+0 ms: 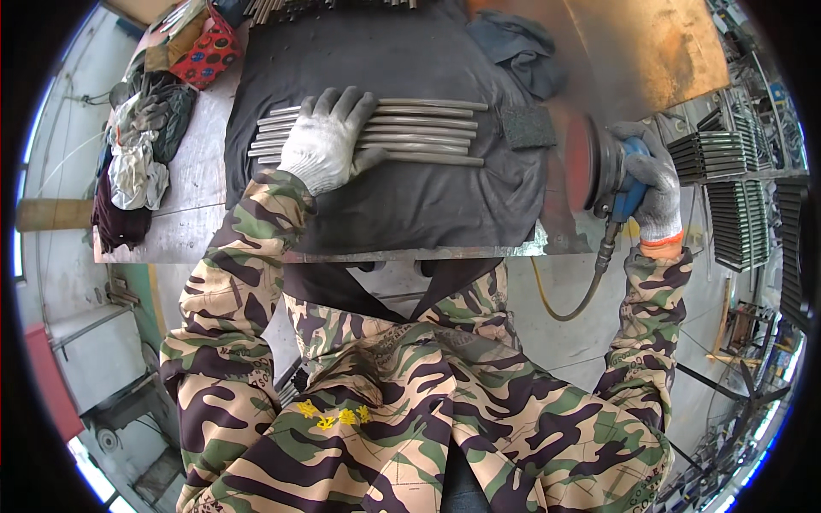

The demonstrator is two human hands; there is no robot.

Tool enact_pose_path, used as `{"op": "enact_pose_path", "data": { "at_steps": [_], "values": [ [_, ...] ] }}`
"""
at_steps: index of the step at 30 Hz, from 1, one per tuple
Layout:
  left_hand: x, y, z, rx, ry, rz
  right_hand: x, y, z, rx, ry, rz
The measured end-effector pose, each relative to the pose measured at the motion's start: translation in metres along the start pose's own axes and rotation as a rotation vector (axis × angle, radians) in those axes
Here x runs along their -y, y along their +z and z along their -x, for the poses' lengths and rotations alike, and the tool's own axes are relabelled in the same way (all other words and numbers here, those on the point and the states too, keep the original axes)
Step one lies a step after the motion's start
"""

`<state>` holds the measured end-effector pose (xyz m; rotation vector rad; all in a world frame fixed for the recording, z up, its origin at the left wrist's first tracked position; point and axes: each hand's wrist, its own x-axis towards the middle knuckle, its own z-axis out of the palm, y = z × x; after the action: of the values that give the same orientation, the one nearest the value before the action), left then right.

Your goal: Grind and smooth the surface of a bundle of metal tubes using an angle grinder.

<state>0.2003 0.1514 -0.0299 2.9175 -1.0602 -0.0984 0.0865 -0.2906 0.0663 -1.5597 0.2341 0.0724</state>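
Several straight metal rods (428, 134) lie side by side across a black cloth (385, 209) on the table. Over their left part rests my left hand (323, 144) in a white glove with grey fingertips, palm down and fingers spread flat. My right hand (660, 188), in a grey glove with an orange cuff, grips a blue air-powered disc sander (631, 192). The sander's reddish disc (581, 162) stands on edge, facing the rods and apart from them. A dark green scouring pad (528, 127) lies between the rods' right ends and the disc.
From the sander a hose (583, 305) loops below the table edge. A crumpled dark cloth (517, 53) lies at the far right of the table. Gloves and rags (137, 150) and a red patterned cloth (208, 56) sit at left. Racks of stacked bars (735, 201) stand at right.
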Motion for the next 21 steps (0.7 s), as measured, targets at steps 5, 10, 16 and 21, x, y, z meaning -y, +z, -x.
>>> {"op": "enact_pose_path", "data": {
  "at_steps": [5, 10, 16, 21],
  "values": [
    [-0.019, 0.014, -0.007, -0.172, 0.014, -0.012, -0.005, 0.0, -0.008, -0.005, 0.048, 0.07],
    [-0.023, 0.01, -0.038, -0.177, 0.044, 0.071, -0.001, 0.0, 0.003, 0.014, 0.079, -0.066],
    [-0.019, 0.0, -0.027, -0.235, -0.016, 0.05, -0.03, -0.004, -0.012, 0.03, 0.089, -0.328],
    [-0.07, -0.016, 0.029, -0.226, 0.192, 0.279, -0.043, -0.014, -0.015, 0.084, 0.114, -0.544]
  ]
}}
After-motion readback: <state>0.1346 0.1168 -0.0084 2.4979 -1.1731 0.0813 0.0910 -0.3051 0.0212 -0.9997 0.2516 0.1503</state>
